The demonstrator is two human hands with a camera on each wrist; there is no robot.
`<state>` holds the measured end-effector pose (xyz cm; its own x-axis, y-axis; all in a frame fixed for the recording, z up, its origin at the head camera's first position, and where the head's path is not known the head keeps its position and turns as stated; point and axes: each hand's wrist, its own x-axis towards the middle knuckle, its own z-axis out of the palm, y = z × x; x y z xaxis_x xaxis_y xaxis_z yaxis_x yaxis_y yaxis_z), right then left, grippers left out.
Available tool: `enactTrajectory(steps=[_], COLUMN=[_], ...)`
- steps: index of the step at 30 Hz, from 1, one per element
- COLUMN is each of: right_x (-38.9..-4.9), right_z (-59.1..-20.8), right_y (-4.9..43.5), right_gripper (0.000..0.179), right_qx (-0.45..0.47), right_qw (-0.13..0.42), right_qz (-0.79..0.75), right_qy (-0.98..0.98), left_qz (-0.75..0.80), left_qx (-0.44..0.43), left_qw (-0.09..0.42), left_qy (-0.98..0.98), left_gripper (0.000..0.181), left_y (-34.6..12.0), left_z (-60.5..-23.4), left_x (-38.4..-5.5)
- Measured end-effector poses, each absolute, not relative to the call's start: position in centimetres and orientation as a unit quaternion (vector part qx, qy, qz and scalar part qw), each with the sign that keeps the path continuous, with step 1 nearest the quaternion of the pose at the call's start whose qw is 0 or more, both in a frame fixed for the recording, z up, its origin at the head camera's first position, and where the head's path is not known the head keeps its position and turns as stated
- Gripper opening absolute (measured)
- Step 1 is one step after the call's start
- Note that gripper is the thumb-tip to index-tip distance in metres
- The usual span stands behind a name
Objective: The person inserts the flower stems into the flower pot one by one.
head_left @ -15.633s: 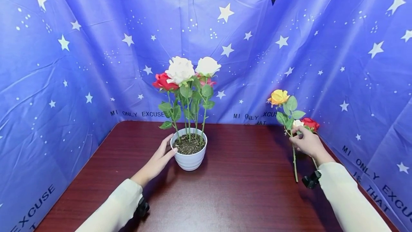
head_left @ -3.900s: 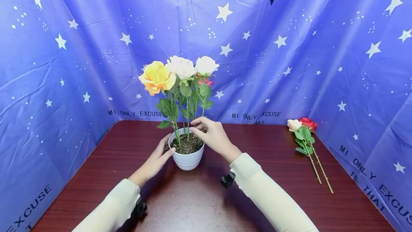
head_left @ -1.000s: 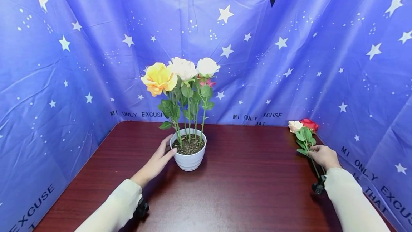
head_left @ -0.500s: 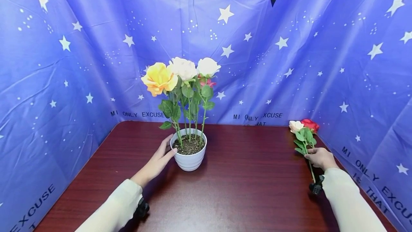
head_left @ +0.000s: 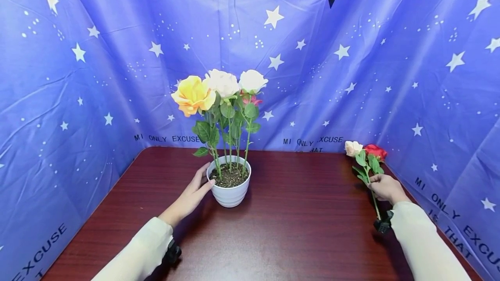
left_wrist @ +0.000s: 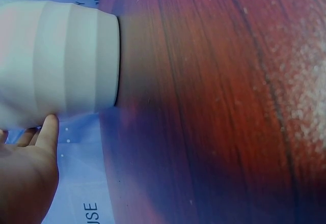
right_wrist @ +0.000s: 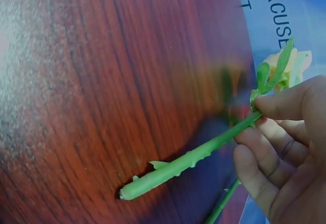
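Note:
My left hand (head_left: 190,194) rests against the left side of a white ribbed flower pot (head_left: 230,196), straight thumb at the near side and fingers farther back. The left wrist view shows the thumb tip touching the pot's wall. Soil fills the pot, which holds a yellow rose (head_left: 193,95), white roses (head_left: 253,81) and a pinkish-red rose (head_left: 251,99) partly hidden behind them. At the far right my right hand (head_left: 387,187) pinches the stem (right_wrist: 178,165) of a pale pink rose (head_left: 353,148) between thumb and fingers, its cut end angled above the table.
A red rose (head_left: 376,152) lies beside the right hand, its stem mostly hidden by the hand in the head view. The dark red wooden table (head_left: 297,220) is bordered by blue star-printed cloth (head_left: 304,64) behind and at both sides.
The yellow rose, earlier in my right hand, now stands in the pot. Since then the right hand returned right, took the pale pink rose and shifted it slightly left. The left hand stays put.

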<state>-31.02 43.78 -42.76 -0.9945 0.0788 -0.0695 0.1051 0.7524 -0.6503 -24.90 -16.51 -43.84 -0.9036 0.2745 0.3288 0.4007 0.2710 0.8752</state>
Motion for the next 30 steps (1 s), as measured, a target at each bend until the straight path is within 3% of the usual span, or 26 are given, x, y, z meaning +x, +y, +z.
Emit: enactTrajectory(steps=[30], right_x=[-30.1], right_z=[-39.2], right_y=[42.8], right_gripper=[0.030], right_qx=[-0.017], right_qw=[-0.085], right_qz=[-0.299], right_qy=[0.950], left_qz=[-0.562], left_qx=[-0.200], left_qw=[0.048], left_qy=[-0.801], left_gripper=[0.064], left_y=[-16.6], left_z=[-43.7], left_x=[-24.9])
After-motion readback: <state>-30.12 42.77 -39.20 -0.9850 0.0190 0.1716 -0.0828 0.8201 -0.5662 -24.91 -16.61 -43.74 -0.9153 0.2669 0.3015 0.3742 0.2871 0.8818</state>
